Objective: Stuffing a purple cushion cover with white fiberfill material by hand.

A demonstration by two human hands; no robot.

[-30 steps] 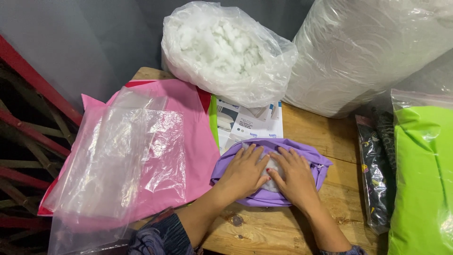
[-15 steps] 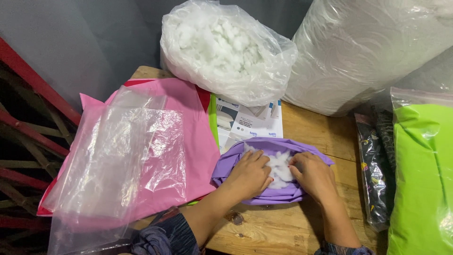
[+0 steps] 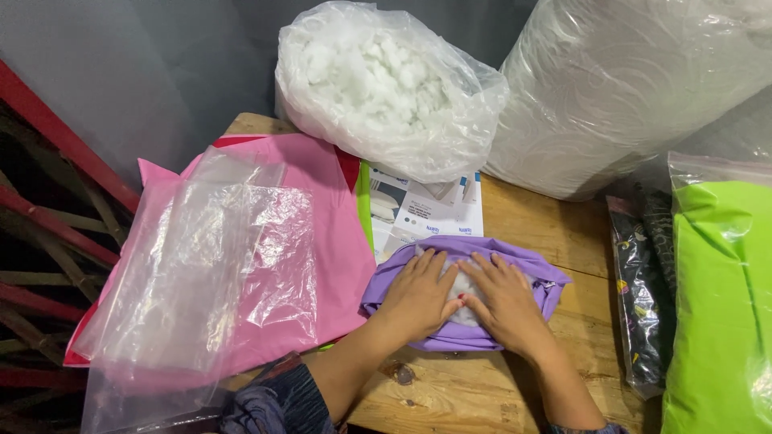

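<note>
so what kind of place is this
Probably a small workshop or home work table where cushions get stuffed. Both hands press white filling into a purple cover on a wooden table, with a clear bag of filling behind and a bagged green cushion at the side.

Even overhead light, moderately bright. Glare on the clear plastic sheet [image 3: 209, 265] and the wrapped white roll [image 3: 635, 88]. Left background dim. Focus sharp; slight wide-angle stretch at edges.

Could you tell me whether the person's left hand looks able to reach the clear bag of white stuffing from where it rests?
Probably yes: the left hand rests on the purple cover, and only flat printed paper lies between it and the stuffing bag.
</note>
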